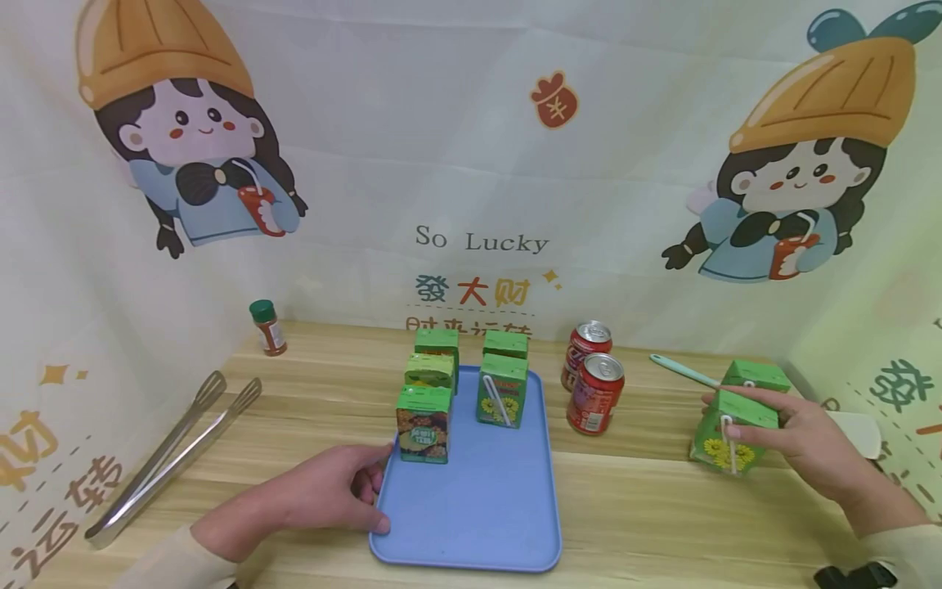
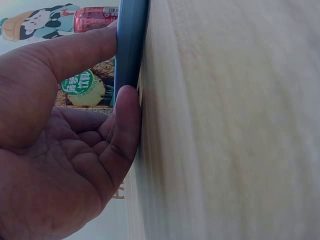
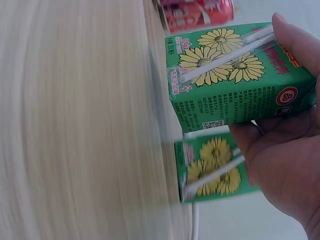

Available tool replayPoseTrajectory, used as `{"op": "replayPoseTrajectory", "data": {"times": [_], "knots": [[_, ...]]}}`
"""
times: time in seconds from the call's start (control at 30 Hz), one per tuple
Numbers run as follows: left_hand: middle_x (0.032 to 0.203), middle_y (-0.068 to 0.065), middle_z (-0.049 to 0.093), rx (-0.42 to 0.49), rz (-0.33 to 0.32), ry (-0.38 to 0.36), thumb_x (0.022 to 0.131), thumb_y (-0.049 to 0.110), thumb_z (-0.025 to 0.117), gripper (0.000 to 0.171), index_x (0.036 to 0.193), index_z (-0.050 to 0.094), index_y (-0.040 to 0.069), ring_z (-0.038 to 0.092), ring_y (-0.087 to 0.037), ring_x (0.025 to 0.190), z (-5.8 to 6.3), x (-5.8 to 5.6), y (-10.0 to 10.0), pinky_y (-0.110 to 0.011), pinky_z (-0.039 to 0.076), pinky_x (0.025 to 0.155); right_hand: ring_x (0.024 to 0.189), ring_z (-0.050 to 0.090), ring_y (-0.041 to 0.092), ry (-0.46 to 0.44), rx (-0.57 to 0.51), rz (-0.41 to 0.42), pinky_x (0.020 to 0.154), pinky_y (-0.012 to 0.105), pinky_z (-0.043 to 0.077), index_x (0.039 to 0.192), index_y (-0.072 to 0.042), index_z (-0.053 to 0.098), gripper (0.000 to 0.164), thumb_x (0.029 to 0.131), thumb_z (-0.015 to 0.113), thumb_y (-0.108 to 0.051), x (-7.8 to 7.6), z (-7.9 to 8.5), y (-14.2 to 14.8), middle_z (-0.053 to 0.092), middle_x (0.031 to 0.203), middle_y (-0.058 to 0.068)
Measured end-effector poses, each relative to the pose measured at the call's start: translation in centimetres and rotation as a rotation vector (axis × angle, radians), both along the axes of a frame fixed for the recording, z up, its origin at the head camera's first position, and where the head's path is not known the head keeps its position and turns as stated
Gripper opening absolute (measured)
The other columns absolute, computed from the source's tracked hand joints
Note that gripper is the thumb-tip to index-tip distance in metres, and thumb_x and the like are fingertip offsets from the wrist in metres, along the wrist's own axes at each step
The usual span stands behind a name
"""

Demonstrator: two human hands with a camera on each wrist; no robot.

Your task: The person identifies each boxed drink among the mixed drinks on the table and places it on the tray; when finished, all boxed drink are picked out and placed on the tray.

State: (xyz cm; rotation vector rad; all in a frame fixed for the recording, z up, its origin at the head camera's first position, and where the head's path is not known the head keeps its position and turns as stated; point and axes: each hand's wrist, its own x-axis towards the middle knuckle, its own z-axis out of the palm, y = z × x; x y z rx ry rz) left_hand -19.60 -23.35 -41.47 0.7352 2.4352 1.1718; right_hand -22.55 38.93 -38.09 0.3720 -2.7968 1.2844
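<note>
My left hand [image 1: 331, 491] holds the left edge of a blue tray [image 1: 486, 515], its thumb at the front left corner and its other fingers curled beside the rim. On the tray stand two rows of green juice boxes: the left row has a pineapple juice box [image 1: 423, 429] in front, the right row a chrysanthemum drink box [image 1: 503, 393] with a straw. Over on the right, my right hand [image 1: 824, 442] grips another chrysanthemum drink box [image 3: 235, 75] between thumb and fingers, slightly tilted. Behind it stands a similar green box [image 1: 758, 374], partly hidden.
Two red drink cans [image 1: 596, 394] stand between the tray and my right hand. A spatula with a mint handle [image 1: 680, 370] and white blade [image 1: 857, 432] lies behind that hand. Metal tongs [image 1: 172, 458] and a green-capped spice jar [image 1: 268, 329] are at left. Printed cloth [image 1: 353, 164] hangs behind.
</note>
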Motion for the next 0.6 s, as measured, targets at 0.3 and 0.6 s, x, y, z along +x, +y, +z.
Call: {"op": "replayPoseTrajectory", "data": {"times": [0.3, 0.6], "knots": [[0.098, -0.003, 0.064, -0.014, 0.006, -0.01, 0.085, 0.017, 0.097, 0.107, 0.161, 0.034, -0.022, 0.062, -0.017, 0.088, 0.2, -0.1, 0.2, -0.025, 0.053, 0.074, 0.125, 0.067, -0.003, -0.035, -0.177, 0.149, 0.092, 0.022, 0.058, 0.157, -0.01, 0.064, 0.054, 0.105, 0.076, -0.008, 0.6, 0.0, -3.4, 0.077, 0.138, -0.007], [0.098, -0.003, 0.064, -0.014, 0.0, -0.012, 0.084, 0.018, 0.097, 0.107, 0.161, 0.034, -0.022, 0.062, -0.016, 0.087, 0.2, -0.1, 0.2, -0.025, 0.053, 0.074, 0.122, 0.071, 0.008, -0.104, -0.182, 0.192, 0.094, 0.027, 0.059, 0.157, -0.008, 0.064, 0.059, 0.101, 0.083, -0.016, 1.0, 0.9, -7.1, 0.075, 0.142, -0.001]]}}
